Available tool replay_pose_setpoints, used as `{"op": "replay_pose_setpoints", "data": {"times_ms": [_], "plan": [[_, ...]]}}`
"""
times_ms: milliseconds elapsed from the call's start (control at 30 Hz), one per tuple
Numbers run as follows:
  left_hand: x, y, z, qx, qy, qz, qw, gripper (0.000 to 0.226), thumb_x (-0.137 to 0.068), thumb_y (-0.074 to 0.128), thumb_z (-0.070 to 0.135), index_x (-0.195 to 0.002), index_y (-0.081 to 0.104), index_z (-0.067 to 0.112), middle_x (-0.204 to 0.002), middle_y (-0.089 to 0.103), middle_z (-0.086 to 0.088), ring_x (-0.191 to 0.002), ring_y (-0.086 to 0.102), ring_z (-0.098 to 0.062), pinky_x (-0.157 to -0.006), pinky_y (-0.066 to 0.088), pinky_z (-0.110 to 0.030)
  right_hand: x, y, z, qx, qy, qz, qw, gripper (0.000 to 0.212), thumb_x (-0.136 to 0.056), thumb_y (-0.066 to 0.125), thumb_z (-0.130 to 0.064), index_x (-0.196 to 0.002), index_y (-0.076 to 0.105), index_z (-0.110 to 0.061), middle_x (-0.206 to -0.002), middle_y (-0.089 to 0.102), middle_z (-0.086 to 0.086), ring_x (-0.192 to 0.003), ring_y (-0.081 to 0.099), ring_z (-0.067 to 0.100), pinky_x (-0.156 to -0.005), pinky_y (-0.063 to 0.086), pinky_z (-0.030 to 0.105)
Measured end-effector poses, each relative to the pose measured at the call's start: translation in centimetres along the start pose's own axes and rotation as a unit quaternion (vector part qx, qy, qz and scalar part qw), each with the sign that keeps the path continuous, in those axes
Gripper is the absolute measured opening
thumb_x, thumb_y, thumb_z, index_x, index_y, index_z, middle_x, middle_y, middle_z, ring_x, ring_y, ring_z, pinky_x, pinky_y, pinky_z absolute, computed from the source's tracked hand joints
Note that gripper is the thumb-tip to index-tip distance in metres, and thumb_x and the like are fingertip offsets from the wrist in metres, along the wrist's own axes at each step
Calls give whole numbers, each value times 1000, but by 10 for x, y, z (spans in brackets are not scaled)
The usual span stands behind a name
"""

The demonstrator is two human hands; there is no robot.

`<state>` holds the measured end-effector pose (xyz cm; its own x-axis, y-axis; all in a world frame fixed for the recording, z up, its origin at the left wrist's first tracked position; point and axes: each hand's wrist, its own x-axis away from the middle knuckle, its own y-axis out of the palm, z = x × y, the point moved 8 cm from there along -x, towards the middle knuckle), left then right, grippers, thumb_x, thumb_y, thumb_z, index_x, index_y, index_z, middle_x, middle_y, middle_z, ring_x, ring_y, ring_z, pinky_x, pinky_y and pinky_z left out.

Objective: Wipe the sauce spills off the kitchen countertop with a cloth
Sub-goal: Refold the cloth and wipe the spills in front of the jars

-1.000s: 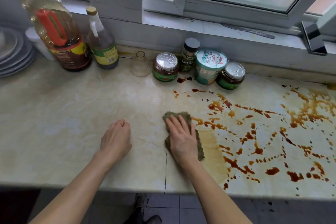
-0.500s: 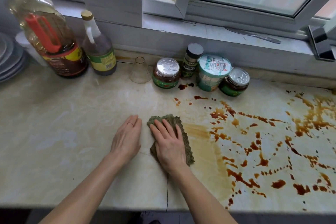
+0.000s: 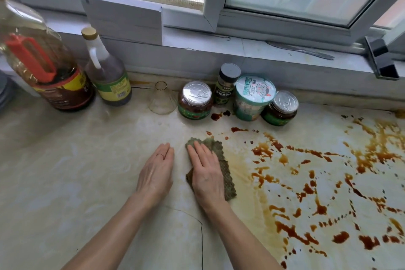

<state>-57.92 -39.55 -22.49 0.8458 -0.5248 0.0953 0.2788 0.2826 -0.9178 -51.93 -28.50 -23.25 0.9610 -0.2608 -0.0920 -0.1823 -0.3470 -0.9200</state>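
**Cloth pulled left, smear left behind**

The right hand (image 3: 207, 176) lies flat with straight fingers, pressing the cloth (image 3: 222, 161) onto the countertop (image 3: 76, 171) without clenching it. In the last second it has swept the cloth left, out of the spills (image 3: 263, 151), leaving a pale smear (image 3: 245, 169) beside it. The left hand (image 3: 156, 173), flat and empty, now rests just beside the cloth. I judge most of the sauce is still unwiped to the right.
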Motion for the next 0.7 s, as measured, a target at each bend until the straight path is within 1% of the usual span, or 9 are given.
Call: {"op": "replay_pose_setpoints", "data": {"times_ms": [100,167,233,300,433,533,600,667,700], "plan": [[-11,2,6,-1,8,-3,1000,66,-88,38,0,-150,20,10,-159,15,-6,-147,13,-17,-116,9,-21,-24,5,10,37,6,-26,999,51,-102,28,-19,-152,22,-26,-160,17,-5,-147,10,15,-120,3,38],[-19,2,12,-1,22,-2,1000,68,-86,39,-1,-150,19,9,-159,15,-6,-146,14,-17,-115,6,-20,-29,1,31,52,49,-11,997,52,-100,27,-18,-151,23,-26,-159,18,-5,-147,9,14,-120,3,38],[-26,2,18,1,29,-6,1000,69,-86,39,-2,-150,17,10,-159,13,-5,-147,12,-16,-114,5,-18,-24,-8,48,30,108,26,993,51,-99,31,-13,-149,30,-22,-158,24,-3,-146,14,14,-120,7,35],[-35,1,21,7,36,-9,999,69,-87,37,-2,-151,16,10,-160,11,-4,-147,11,-15,-115,5,-19,-22,-11,48,6,129,51,990,49,-99,35,-8,-146,38,-18,-155,31,0,-144,22,16,-120,12,34],[-51,-1,30,3,50,-14,999,69,-87,36,-3,-151,13,10,-160,8,-4,-147,10,-15,-116,6,-20,-37,-14,36,-19,89,57,994,46,-98,40,-4,-142,45,-14,-150,39,4,-141,31,17,-119,19,34],[-61,-2,36,-2,54,-26,998,72,-85,35,-4,-151,9,10,-160,5,-5,-147,8,-15,-116,5,-20,-56,-37,46,-58,121,144,980,43,-94,43,5,-134,53,-5,-138,53,11,-132,45,23,-115,30,35],[-66,-2,36,-6,54,-36,998,74,-84,35,-6,-151,8,9,-160,5,-6,-147,8,-16,-116,7,-21,-69,-50,53,-85,140,195,967,40,-93,44,8,-131,56,-2,-134,56,13,-128,49,25,-111,36,39],[-68,-2,37,-9,53,-41,998,75,-83,36,-6,-151,7,8,-160,4,-6,-147,8,-16,-117,11,-22,-86,-54,55,-91,133,198,967,39,-93,45,7,-129,57,-1,-133,57,14,-127,50,27,-109,38,42],[-68,-1,37,-10,53,-41,998,76,-83,36,-6,-151,6,8,-160,4,-6,-147,8,-16,-117,11,-22,-95,-52,56,-78,131,177,972,40,-93,44,4,-130,56,-3,-135,56,12,-128,48,27,-109,37,41]]}}
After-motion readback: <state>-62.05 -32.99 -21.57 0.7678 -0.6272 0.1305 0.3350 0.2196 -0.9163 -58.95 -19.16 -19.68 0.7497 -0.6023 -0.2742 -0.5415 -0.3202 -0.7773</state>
